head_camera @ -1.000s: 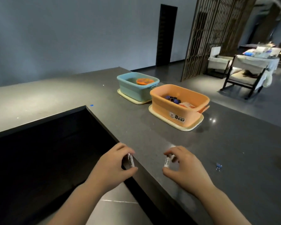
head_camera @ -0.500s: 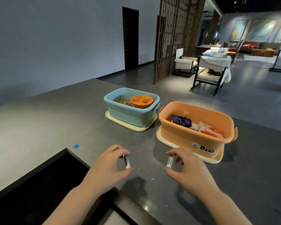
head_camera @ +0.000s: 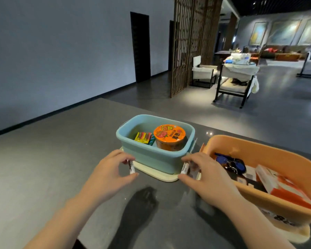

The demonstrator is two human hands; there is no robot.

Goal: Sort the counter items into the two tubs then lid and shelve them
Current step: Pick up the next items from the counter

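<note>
1. Left hand [head_camera: 108, 174] pinching a small white battery [head_camera: 131, 167] upright, just in front of the blue tub [head_camera: 155, 155].
2. Blue tub sits on its cream lid [head_camera: 152, 170]; noodle cup [head_camera: 169, 137] + candy pack [head_camera: 143, 137] inside.
3. Right hand [head_camera: 207, 174] pinching another battery [head_camera: 184, 168] btwn the tubs.
4. Orange tub [head_camera: 269, 153] at right w/ blue keys [head_camera: 230, 163] and boxes [head_camera: 278, 184].
5. Chairs [head_camera: 235, 81] + a screen [head_camera: 188, 42] way behind the counter [head_camera: 43, 159].

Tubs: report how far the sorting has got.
Done: blue tub holds a noodle cup and a snack packet; orange tub holds keys and boxes. In hand: left hand and right hand each pinch a battery. Left: drop those, lid both tubs, shelve.
</note>
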